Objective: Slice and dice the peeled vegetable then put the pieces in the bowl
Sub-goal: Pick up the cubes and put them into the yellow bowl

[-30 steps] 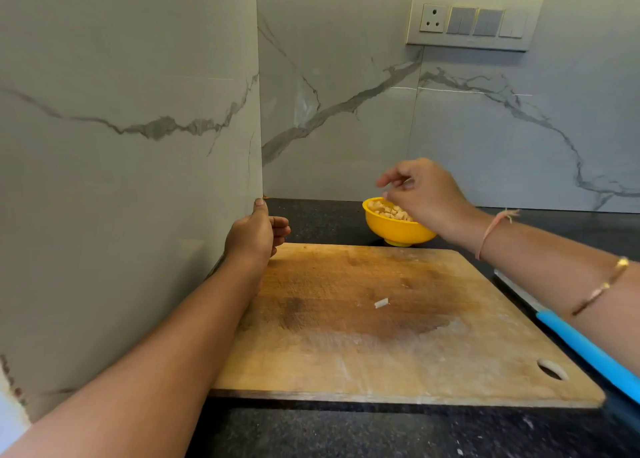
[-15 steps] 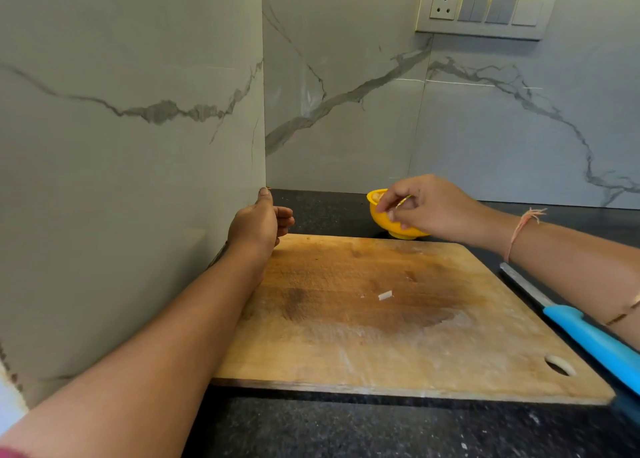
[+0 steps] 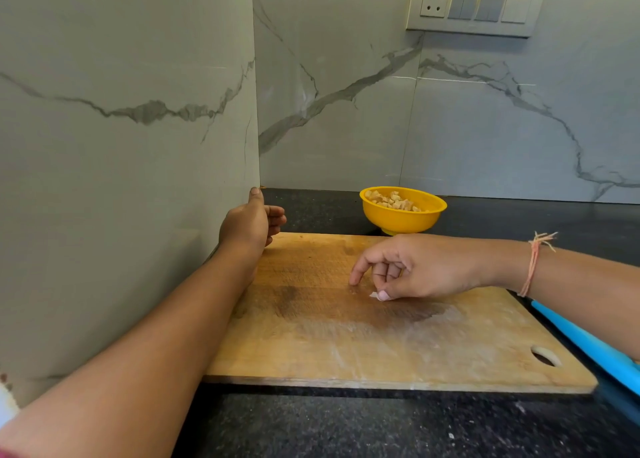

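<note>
A yellow bowl (image 3: 401, 219) holding several pale diced vegetable pieces (image 3: 392, 200) stands on the dark counter just behind the wooden cutting board (image 3: 381, 350). One small white piece (image 3: 373, 295) lies near the board's middle. My right hand (image 3: 420, 269) hovers low over it. The thumb tip touches the piece, the index finger points down at the board a little to the left, and the other fingers are curled. My left hand (image 3: 251, 224) rests at the board's far left corner beside the wall, thumb up, fingers loosely curled, holding nothing.
A knife with a blue handle (image 3: 588, 347) lies on the counter along the board's right edge, its blade hidden under my right forearm. Marble walls close off the left and back. A switch panel (image 3: 474, 6) sits high on the back wall.
My right hand has come away from the bowl, down and toward me, to the lone piece on the board. The bowl is uncovered again. My left hand has stayed put.
</note>
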The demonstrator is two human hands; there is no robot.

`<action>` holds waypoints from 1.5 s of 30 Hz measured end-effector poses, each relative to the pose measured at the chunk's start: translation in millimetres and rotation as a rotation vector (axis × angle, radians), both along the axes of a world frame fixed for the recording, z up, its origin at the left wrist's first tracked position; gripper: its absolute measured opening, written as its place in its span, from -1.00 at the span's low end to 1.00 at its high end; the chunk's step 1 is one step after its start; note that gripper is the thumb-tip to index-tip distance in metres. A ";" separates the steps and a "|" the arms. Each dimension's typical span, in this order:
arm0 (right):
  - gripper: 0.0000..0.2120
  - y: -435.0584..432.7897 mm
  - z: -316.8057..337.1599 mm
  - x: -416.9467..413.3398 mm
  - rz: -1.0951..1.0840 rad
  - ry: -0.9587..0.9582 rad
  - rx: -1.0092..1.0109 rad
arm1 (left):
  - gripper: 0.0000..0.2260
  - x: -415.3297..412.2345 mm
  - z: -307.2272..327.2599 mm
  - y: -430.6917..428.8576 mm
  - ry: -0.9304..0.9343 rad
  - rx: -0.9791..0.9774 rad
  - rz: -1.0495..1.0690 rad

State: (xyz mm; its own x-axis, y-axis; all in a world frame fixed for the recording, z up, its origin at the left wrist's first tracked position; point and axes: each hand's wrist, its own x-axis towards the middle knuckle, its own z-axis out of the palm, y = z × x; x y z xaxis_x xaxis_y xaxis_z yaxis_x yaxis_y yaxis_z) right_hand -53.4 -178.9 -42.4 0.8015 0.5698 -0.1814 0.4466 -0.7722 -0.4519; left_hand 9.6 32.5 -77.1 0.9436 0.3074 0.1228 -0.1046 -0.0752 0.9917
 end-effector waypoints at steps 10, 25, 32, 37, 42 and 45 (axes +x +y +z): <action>-0.67 9.0 -10.0 -27.1 0.037 -0.360 -0.058 | -0.54 0.0 0.8 -0.8 0.009 0.011 0.003; -0.84 -10.2 6.9 -7.4 -0.227 -0.095 0.279 | -0.55 -0.9 1.0 -1.5 0.010 0.008 0.000; -0.69 -1.8 -23.7 -51.1 -0.006 -0.540 -0.103 | -0.52 1.9 -0.7 -0.3 0.010 0.011 0.003; -0.70 -3.7 -32.8 -52.2 0.033 -0.679 -0.143 | -0.53 0.4 0.2 -0.2 0.012 0.012 0.005; -0.77 2.0 -35.8 -44.9 0.103 -0.831 -0.230 | -0.54 -1.5 0.7 -0.3 0.007 0.013 0.009; -0.80 3.6 -28.8 -34.6 -0.015 -0.744 -0.147 | -0.54 -1.6 1.1 -0.7 0.005 0.015 0.006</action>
State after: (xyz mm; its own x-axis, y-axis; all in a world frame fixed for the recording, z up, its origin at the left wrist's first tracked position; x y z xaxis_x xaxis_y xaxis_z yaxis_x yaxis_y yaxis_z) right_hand -88.0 -175.3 -71.1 0.7499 0.5693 0.3368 0.5821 -0.8098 0.0728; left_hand 8.0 31.8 -76.1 0.9424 0.3109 0.1231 -0.0996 -0.0903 0.9909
